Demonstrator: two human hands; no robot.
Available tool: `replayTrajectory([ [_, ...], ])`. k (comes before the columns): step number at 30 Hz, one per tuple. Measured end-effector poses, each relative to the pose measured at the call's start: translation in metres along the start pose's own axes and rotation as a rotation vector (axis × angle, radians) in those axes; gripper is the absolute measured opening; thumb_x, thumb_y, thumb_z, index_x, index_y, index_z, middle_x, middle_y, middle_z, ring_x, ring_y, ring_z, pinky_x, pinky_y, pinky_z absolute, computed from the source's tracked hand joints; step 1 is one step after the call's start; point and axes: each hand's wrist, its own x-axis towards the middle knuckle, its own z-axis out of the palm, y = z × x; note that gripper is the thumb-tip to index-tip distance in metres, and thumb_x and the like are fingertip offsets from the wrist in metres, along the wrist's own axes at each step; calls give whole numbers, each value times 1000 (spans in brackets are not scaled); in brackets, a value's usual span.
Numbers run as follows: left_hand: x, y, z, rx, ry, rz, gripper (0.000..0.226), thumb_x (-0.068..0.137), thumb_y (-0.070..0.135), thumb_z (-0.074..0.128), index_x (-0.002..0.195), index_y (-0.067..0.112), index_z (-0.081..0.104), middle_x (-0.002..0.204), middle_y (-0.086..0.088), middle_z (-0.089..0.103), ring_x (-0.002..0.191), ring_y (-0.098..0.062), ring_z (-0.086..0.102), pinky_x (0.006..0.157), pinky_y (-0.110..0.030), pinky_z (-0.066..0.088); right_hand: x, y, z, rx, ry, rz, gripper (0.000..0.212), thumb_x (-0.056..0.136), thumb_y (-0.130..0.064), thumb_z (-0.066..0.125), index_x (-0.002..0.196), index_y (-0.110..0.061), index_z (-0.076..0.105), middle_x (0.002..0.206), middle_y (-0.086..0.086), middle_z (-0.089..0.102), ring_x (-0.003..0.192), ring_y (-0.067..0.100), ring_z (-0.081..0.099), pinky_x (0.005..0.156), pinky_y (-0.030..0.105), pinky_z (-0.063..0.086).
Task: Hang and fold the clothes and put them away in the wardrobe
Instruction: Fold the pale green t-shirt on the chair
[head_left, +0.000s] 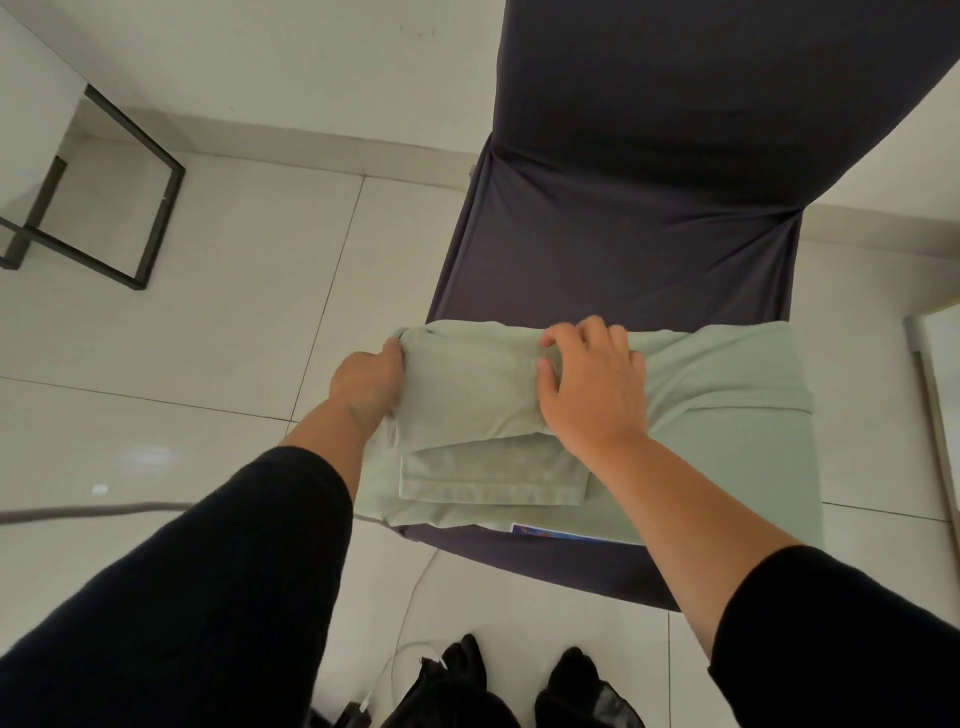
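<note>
Pale green soft cotton garment (691, 395) lies partly folded on the seat of a dark purple fabric-covered chair (623, 249) — one folded layer stacked over another. Left hand (366, 384) pinches its left edge; right hand (592, 384) presses on top, fingers slightly curled.

This looks like a room in a home: glossy pale floor tiles (218, 291), a chair in a dark stretch cover (649, 218) against a plain white wall (291, 57), a black metal frame (109, 192) nearby.
</note>
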Motion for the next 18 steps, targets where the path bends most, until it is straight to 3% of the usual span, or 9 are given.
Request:
replayTrajectory([
  [4,8,12,-2,-28,1,5,46,90,48,50,73,5,50,70,-4,49,67,-19,49,75,-34,42,-1,-7,14,-21,-4,-52,21,93,-30,44,110,-27,55,108,-5,49,104,19,43,86,34,33],
  [7,7,17,-6,-5,48,18,44,90,45,52,65,9,46,68,-4,49,60,-15,44,71,-32,39,1,-16,21,-23,41,-83,18,92,-26,46,106,-27,58,104,-5,51,99,19,45,82,33,31],
  [12,8,18,-27,-576,95,-84,30,92,34,44,68,16,41,70,2,38,62,-14,35,60,-28,33,1,-21,23,-74,-11,-111,23,94,-27,42,113,-27,55,109,-4,49,101,19,44,83,34,35],
  [16,11,8,-32,-482,131,242,36,99,32,36,66,18,35,68,5,32,62,-12,30,59,-25,28,0,-24,21,-118,-5,-109,25,94,-27,42,117,-27,51,114,-2,47,103,20,44,85,34,35],
  [18,12,6,-33,-418,201,394,32,102,29,33,77,14,46,71,5,43,65,-9,39,61,-19,34,-2,-26,20,-136,74,-137,25,93,-29,45,117,-26,52,118,1,48,107,22,44,90,35,34],
])
